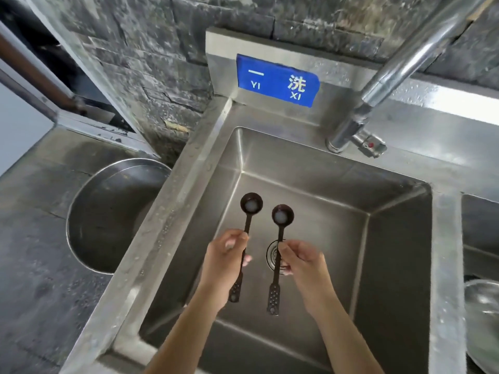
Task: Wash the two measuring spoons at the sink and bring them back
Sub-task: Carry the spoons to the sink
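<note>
Head: spoons [251, 203] lengthwise, bowls faucetward.

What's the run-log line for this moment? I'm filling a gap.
left hand: holds spoon | right hand: holds second spoon | both over sink | tap: no water visible

- We counted two dark measuring spoons: one [247, 228] and another [278, 252].
- We saw two hands: left [224, 261], right [305, 265].
- We counted one faucet [378, 90].
- We counted one blue sign [276, 79].
- We found two steel bowls: one [108, 211], another [483, 319].
</note>
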Demonstrator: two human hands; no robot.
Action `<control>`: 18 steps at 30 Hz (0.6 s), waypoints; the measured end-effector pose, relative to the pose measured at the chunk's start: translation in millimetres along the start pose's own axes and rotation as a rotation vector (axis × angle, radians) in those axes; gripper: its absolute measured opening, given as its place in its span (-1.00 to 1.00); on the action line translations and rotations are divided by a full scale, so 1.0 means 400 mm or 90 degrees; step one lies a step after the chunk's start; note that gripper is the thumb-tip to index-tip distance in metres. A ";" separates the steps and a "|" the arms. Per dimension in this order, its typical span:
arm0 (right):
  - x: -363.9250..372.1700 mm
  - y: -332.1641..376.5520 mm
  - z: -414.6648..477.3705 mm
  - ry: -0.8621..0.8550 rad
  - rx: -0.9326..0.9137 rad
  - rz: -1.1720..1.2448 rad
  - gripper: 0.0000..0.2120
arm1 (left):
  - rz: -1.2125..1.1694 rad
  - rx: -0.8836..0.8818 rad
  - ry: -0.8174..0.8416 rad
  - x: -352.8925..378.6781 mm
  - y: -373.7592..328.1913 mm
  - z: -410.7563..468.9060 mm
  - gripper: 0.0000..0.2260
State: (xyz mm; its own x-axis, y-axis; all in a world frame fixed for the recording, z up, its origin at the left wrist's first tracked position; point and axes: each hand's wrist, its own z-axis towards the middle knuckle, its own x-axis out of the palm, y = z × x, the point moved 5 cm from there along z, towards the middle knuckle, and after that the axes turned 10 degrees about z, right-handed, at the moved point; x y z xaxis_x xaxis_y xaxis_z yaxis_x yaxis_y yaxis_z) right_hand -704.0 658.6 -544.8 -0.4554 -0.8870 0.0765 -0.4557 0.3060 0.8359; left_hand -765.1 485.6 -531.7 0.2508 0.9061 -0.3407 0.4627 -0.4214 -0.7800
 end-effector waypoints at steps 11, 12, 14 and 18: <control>0.029 -0.212 0.417 -0.080 0.072 -0.050 -0.77 | 0.175 -0.001 -0.127 0.112 0.169 0.440 -0.94; 0.032 -0.224 0.454 -0.091 0.071 -0.056 -0.78 | 0.197 0.021 -0.142 0.118 0.179 0.472 -0.94; 0.041 -0.246 0.517 -0.113 0.065 -0.070 -0.83 | 0.248 0.072 -0.177 0.129 0.193 0.523 -0.93; 0.065 -0.287 0.612 -0.114 0.070 -0.115 -0.83 | 0.311 0.118 -0.221 0.167 0.218 0.597 -0.89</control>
State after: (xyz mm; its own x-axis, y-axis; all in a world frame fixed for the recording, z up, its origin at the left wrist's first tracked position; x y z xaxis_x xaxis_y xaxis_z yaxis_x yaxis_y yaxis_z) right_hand -850.9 685.0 -771.9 -0.4825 -0.8585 -0.1741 -0.6177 0.1925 0.7625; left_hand -911.0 518.6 -747.8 0.0907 0.5828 -0.8075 0.2007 -0.8050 -0.5584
